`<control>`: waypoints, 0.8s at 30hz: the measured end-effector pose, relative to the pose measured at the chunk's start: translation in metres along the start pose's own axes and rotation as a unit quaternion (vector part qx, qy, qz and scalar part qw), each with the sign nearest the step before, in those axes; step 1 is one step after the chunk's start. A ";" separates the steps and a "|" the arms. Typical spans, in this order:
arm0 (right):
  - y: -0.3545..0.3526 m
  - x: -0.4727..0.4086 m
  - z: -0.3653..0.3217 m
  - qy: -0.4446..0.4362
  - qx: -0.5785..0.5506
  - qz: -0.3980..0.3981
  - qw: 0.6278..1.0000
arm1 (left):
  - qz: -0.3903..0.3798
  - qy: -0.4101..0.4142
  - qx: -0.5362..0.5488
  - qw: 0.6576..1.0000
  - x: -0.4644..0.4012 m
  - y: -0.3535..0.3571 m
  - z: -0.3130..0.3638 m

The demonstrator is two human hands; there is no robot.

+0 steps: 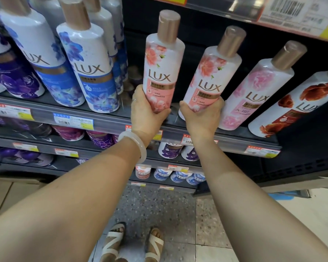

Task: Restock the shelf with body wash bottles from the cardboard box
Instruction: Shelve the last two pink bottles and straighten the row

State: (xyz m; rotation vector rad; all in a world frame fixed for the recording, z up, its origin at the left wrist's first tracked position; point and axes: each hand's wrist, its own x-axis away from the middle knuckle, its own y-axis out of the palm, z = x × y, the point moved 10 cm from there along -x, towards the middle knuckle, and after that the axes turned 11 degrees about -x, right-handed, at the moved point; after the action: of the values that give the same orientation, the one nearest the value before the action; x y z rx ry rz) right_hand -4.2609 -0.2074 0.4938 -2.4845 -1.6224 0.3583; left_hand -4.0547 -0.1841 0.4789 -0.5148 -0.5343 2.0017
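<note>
Head view: two pink Lux bottles, left bottle (162, 72) and right bottle (206, 80), were gripped near base by left hand (147, 112) and right hand (201, 114), fingers wrapped tight. Judged rigid, slick, hefty; waist hold advised.

Single head-worn wide-angle view, close to the shelf (110, 120) front, facing forward and down along both outstretched forearms. Top of frame catches the underside edge of the upper shelf with its price tags (284, 14); bottom of frame drops straight down to the speckled floor (159, 208) and the person's sandalled feet (133, 242). Strong lens distortion fans the bottles outward; no second view to overlap with.
</note>
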 end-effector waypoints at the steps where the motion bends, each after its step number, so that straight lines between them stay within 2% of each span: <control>1: 0.000 0.001 0.000 -0.001 -0.002 -0.002 1.000 | 0.000 0.001 -0.001 1.000 0.000 0.000 0.000; 13: -0.001 0.023 0.009 -0.054 0.017 -0.039 0.998 | -0.016 -0.011 0.007 1.000 0.007 -0.002 0.002; 16: -0.006 0.043 0.010 -0.099 0.067 -0.041 0.992 | 0.001 -0.003 -0.021 1.000 0.023 -0.012 -0.001; 19: -0.012 0.058 0.003 -0.124 0.060 -0.024 0.990 | 0.044 0.020 -0.065 0.997 0.040 -0.031 -0.009; 21: 0.000 0.074 -0.009 -0.156 0.059 -0.060 0.984 | 0.089 0.005 -0.088 0.992 0.047 -0.049 -0.022; 24: 0.043 0.101 -0.029 -0.180 0.068 -0.172 0.966 | 0.144 -0.050 -0.086 0.985 0.049 -0.080 -0.047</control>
State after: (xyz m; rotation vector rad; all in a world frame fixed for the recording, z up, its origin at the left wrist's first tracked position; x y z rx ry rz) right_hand -4.1761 -0.1326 0.4986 -2.0688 -2.0399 0.8756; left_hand -3.9939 -0.0982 0.4794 -0.6272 -0.7342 2.2782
